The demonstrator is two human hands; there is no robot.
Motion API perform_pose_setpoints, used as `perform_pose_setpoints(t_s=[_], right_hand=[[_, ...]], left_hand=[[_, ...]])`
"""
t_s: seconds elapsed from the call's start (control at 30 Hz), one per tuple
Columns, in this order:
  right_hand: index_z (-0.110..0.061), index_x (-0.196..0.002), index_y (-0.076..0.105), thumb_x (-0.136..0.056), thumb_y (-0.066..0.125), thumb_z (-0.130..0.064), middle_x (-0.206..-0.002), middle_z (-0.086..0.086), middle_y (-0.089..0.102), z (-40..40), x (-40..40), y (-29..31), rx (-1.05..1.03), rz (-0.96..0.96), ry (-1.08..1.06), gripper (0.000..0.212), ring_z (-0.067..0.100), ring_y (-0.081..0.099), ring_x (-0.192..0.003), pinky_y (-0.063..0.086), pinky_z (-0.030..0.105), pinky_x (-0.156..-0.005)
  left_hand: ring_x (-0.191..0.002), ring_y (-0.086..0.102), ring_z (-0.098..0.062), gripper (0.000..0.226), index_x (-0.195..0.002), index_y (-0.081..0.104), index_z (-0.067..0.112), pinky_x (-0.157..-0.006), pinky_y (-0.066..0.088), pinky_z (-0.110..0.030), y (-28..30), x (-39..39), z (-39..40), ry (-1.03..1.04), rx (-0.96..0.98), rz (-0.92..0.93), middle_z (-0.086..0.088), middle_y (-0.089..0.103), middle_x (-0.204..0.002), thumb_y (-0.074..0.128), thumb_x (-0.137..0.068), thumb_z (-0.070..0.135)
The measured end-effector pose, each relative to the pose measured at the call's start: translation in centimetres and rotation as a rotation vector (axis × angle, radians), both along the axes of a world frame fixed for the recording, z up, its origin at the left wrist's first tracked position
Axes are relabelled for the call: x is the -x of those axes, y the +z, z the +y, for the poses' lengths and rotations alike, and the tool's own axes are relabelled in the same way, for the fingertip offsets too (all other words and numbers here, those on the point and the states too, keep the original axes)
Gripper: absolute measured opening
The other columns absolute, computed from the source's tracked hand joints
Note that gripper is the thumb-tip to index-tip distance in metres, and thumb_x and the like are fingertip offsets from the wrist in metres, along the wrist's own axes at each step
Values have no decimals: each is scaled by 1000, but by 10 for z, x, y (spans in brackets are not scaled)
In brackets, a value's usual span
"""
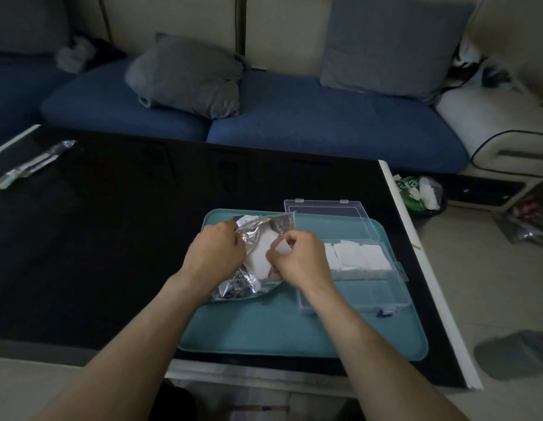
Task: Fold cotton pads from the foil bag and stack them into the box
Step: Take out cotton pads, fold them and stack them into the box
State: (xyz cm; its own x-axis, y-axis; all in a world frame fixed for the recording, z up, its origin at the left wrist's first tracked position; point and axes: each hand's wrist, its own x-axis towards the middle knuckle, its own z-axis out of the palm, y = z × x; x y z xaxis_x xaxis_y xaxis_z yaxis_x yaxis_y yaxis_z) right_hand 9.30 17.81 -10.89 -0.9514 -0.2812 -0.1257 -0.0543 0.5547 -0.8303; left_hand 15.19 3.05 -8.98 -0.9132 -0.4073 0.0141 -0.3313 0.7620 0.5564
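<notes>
While left fingers (pixel 230 229) grip crinkled foil bag (pixel 255 229), right fingers (pixel 281 238) pinch white pad (pixel 283 247) (thin, square)

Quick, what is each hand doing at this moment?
Left hand: grips the foil bag at its edge.
Right hand: pinches a white cotton pad over the bag.

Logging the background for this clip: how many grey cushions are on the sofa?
2: one slumped grey cushion on the left blue seat, one upright grey cushion against the backrest on the right. Others may lie outside the frame.
</notes>
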Motion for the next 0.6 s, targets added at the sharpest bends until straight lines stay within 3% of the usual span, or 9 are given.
perform_pose_setpoints(t_s=[0.07,0.13,0.2,0.47,0.53,0.6], right_hand=[[-14,-103,65,-72,87,-25,-97,-7,64,0,-3,0,-59,-39,109,40,17,68,-86,58,35,-75],[-17,-121,56,-66,92,-31,-106,-7,60,-1,-8,-1,-126,-31,205,67,15,62,-97,49,25,-77],[-17,-124,54,-62,92,-32,-110,-2,63,-4,-11,-6,-181,33,242,75,19,59,-101,43,26,-74],[-19,-103,74,-78,83,-26,-103,8,59,-8,-10,-7,-230,188,220,27,25,59,-96,32,23,-71],[-12,-85,73,-83,79,-26,-90,9,63,-7,-11,-5,-219,163,207,15,24,58,-84,32,27,-62],[-4,-70,63,-85,76,-22,-71,11,58,-5,-12,0,-200,100,187,27,23,52,-68,32,30,-55]], left_hand=[[-50,48,-21,22,-72,52,8,-46,36,-29,1,2,4,-25,-91,-13,-8,58,-64,46,-93,11],[-54,50,-22,21,-76,55,4,-46,35,-28,2,4,8,-33,-131,-49,-11,61,-70,46,-93,11],[-61,57,-28,19,-81,58,2,-49,39,-29,2,5,10,-26,-148,-62,-13,64,-76,46,-92,12],[-71,61,-35,22,-82,58,-4,-50,39,-31,-1,4,4,13,-137,-74,-19,64,-83,44,-91,10],[-73,61,-37,22,-82,58,-5,-50,39,-31,-2,4,4,11,-127,-75,-21,65,-83,45,-91,10],[-73,62,-38,20,-81,56,0,-53,43,-33,-3,3,4,16,-79,-55,-18,64,-80,44,-91,11]])
